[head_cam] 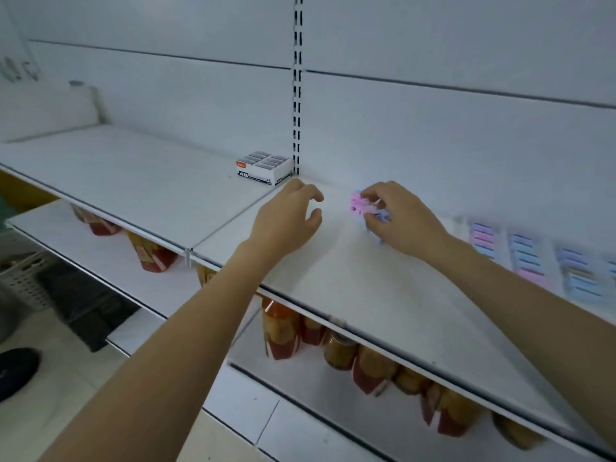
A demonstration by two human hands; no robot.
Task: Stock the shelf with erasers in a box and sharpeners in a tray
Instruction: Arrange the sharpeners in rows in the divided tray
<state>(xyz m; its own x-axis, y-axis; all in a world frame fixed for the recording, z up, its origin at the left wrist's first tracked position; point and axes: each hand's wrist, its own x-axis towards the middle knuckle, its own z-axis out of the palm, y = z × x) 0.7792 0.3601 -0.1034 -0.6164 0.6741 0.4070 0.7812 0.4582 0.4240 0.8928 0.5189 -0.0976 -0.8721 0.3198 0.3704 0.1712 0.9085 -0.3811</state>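
A white box of erasers [263,168] stands open at the back of the white shelf [383,295], beside the slotted upright. My right hand [396,218] pinches a small cluster of pink and pale blue sharpeners [361,203] just above the shelf, blurred by motion. My left hand [290,215] hovers left of them with fingers loosely curled, holding nothing. Trays of pastel sharpeners [530,258] lie in rows on the shelf at the right, also blurred.
The slotted metal upright [297,95] splits the back panel. Jars and red-and-yellow packets [283,331] fill the lower shelf. A white plastic basket [23,281] and a dark round object [16,368] sit on the floor at the left.
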